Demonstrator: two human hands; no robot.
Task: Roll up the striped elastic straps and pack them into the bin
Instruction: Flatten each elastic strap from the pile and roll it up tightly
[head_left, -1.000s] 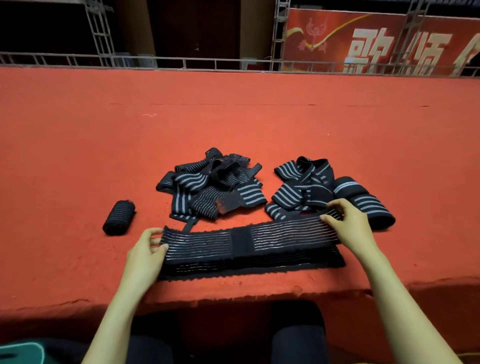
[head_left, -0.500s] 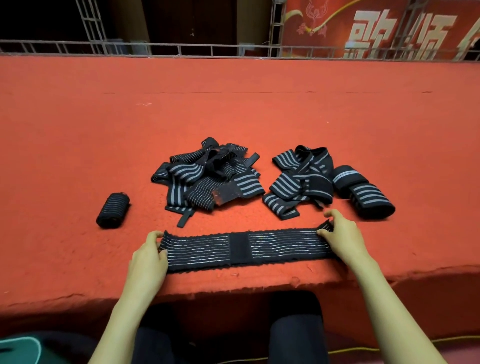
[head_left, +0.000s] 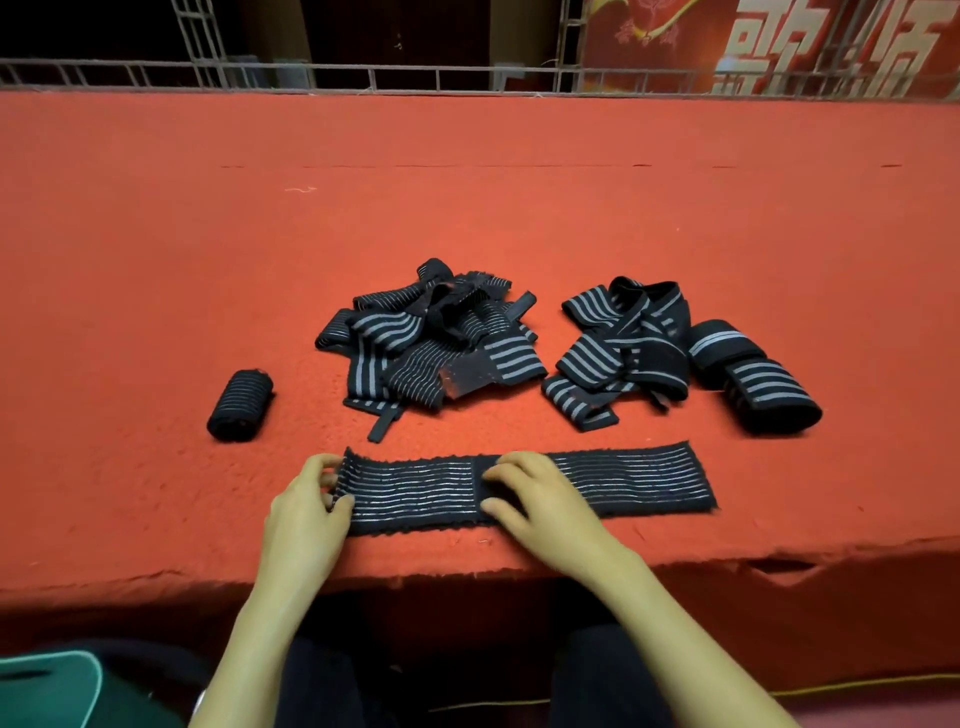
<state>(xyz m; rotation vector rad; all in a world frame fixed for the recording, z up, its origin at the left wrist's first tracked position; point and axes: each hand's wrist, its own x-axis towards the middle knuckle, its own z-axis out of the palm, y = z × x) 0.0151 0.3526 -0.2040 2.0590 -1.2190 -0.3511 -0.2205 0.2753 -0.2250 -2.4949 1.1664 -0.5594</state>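
- Flat strap (head_left: 415, 491) is lying stretched out on the red carpet (head_left: 156, 312), close to the near edge. Its long axis is running left-right across the person.
- Left hand (head_left: 306, 512) is pinching the strap's left end: fingers over the far corner, thumb on the near corner, and the end is just starting to lift.
- Right hand (head_left: 535, 499) is sitting on the strap's dark middle patch with fingers bent and tips pressing down. It looks like pinning rather than gripping.
- Key relation: the strap is running away to the right of the left fingers, so I'd expect the roll to go left to right along that axis. The left hand is the one at the starting end.
- Versus half a second ago: the right hand has come off the right end to the middle, and that end is now lying free. The left hand is staying on its end.
- One finished roll (head_left: 240, 399) is sitting well off to the left.
- The loose pile (head_left: 431, 343) and the second pile (head_left: 623, 348) are waiting behind the strap.
- A teal-rimmed object (head_left: 47, 686) is showing at lower left, below the carpet edge. Cannot tell whether it is the bin.
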